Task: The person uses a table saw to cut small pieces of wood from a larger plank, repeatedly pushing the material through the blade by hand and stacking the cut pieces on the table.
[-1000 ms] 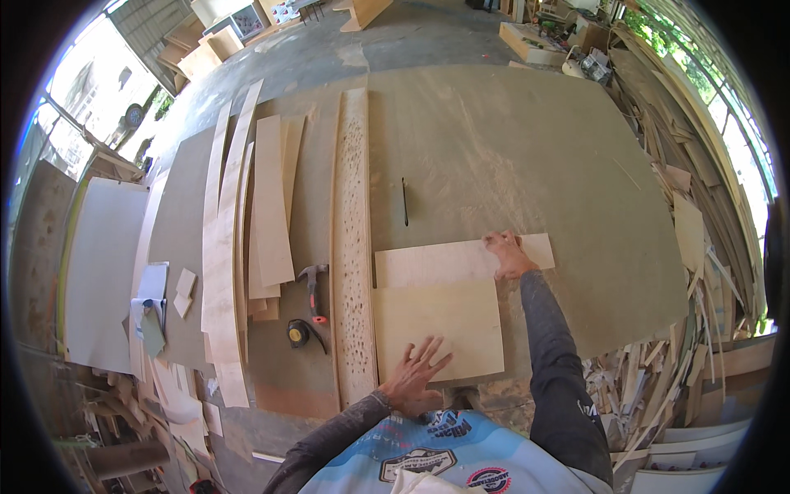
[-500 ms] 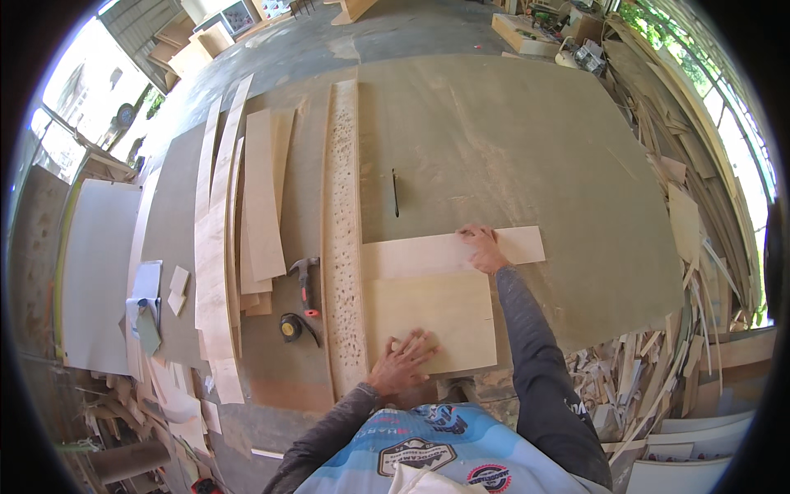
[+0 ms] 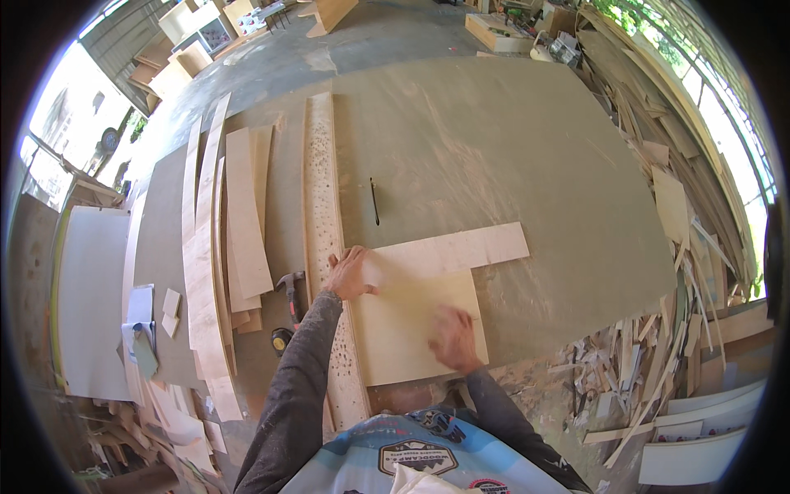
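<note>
My left hand (image 3: 349, 275) rests over the left end of a pale wooden strip (image 3: 469, 250), where it meets a long speckled board (image 3: 320, 173) with raised edges. Its fingers are apart, pressing down rather than wrapped round anything. A pale rectangular wood panel (image 3: 403, 329) lies just below the strip, its left side along the speckled board. Over the right part of this panel is my right hand (image 3: 454, 339), smeared by motion, so its fingers cannot be made out. Under my left forearm, a claw hammer (image 3: 292, 296) and a tape measure (image 3: 281, 339) are partly covered.
A dark, pen-like stick (image 3: 374, 202) lies beyond the strip on the large brown worktop (image 3: 568, 181). Several long wood strips (image 3: 206, 247) lie to the left, near a blue-and-white sheet (image 3: 140, 317). Scrap wood (image 3: 613, 370) is heaped beyond the right edge.
My left hand has moved up from the panel to the strip's left end. My right hand has left the strip and come down over the panel. The strip now slants slightly.
</note>
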Tool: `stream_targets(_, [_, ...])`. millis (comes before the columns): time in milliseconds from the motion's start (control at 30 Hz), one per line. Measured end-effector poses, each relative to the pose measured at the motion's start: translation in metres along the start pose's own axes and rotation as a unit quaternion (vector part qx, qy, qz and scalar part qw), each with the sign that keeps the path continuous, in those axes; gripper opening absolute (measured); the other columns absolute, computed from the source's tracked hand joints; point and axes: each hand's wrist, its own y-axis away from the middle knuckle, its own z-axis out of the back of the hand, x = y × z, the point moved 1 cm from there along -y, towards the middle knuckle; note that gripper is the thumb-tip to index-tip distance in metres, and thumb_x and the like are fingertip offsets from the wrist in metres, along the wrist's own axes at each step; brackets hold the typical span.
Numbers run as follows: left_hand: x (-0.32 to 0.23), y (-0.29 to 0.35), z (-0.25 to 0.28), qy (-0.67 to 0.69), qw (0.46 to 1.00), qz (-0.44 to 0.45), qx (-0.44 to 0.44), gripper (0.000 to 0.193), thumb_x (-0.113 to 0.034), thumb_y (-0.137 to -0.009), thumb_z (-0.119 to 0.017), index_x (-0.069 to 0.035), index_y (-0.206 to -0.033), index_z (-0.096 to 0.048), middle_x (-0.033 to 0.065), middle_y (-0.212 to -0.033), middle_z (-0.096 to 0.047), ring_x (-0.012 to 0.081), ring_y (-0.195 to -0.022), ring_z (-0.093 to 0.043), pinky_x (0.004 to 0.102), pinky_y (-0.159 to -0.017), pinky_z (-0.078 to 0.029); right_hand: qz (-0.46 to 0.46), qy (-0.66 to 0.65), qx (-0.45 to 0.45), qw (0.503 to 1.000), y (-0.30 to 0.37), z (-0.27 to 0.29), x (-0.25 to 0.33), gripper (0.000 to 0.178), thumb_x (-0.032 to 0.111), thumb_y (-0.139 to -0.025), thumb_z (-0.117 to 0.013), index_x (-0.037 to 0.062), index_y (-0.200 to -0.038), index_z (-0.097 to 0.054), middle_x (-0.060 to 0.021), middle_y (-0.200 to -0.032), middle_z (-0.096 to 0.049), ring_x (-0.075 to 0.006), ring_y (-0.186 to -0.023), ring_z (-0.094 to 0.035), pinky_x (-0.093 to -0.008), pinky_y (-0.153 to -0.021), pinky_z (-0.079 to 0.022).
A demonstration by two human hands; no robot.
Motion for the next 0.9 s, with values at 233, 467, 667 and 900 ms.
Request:
stream_targets(233, [-0.008, 0.002, 0.021, -0.014, 0.998, 0.048, 0.037, 0.114, -0.045, -0.050, -0.096, -0.004, -0.143, -0.043, 0.0099, -0.142, -0.044, 0.0286, -0.141, -0.037, 0.0585, -0.106, -0.027, 0.026, 0.057, 0.082, 0.995, 0.083, 0.002, 0.024, 0.074, 0.037, -0.083, -0.074, -0.0017, -0.142, -0.051, -0.0182, -0.155, -0.039, -0.0318, -0.147, -0.034, -0.0500, -0.121, -0.025])
stream_targets(467, [0.001, 0.003, 0.016, -0.038, 0.998, 0.027, 0.045, 0.128, -0.051, -0.041, -0.097, -0.003, -0.146, -0.041, 0.0125, -0.141, -0.044, 0.0286, -0.140, -0.040, 0.0540, -0.104, -0.027, 0.031, 0.086, 0.049, 0.995, 0.092, -0.016, 0.009, 0.072, 0.039, -0.090, -0.067, -0.0099, -0.139, -0.050, -0.0181, -0.154, -0.041, -0.0309, -0.148, -0.034, -0.0482, -0.122, -0.026])
stream_targets(667, [0.015, 0.001, 0.018, -0.009, 0.998, -0.024, 0.053, 0.131, -0.050, -0.037, -0.097, -0.003, -0.145, -0.042, 0.0127, -0.137, -0.046, 0.0296, -0.136, -0.043, 0.0532, -0.104, -0.027, 0.039, 0.110, 0.035, 0.993, 0.092, -0.020, 0.010, 0.069, 0.041, -0.092, -0.065, -0.0102, -0.136, -0.053, -0.0186, -0.152, -0.044, -0.0307, -0.147, -0.036, -0.0496, -0.121, -0.026])
stream_targets(900, [0.041, -0.024, 0.025, 0.012, 0.998, -0.048, 0.045, 0.130, -0.047, -0.033, -0.098, -0.001, -0.142, -0.045, 0.0132, -0.135, -0.047, 0.0321, -0.134, -0.042, 0.0516, -0.107, -0.028, 0.049, 0.107, 0.021, 0.993, 0.061, -0.025, 0.008, 0.066, 0.040, -0.092, -0.065, -0.0088, -0.135, -0.055, -0.0188, -0.152, -0.044, -0.0304, -0.146, -0.036, -0.0501, -0.122, -0.024])
